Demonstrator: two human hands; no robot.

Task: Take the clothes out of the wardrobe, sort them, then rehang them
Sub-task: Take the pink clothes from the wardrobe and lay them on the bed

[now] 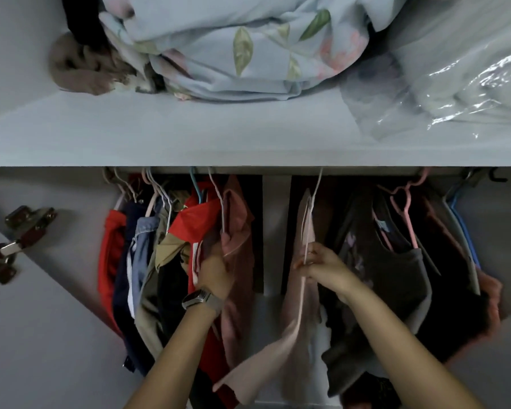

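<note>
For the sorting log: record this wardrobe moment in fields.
left hand: left hand holds the dusty pink garment on its hanger
right hand: right hand pinches the pale pink garment with its white hanger
gap: open between the two garments
shelf above: floral bedding, plastic-wrapped bundle

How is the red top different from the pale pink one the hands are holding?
The red top is bright red; the pale pink garment is soft pink. The red top hangs packed in among clothes on the left; the pink garment hangs in the middle gap, pinched with its hanger by the right hand. Both hang on hangers.
</note>
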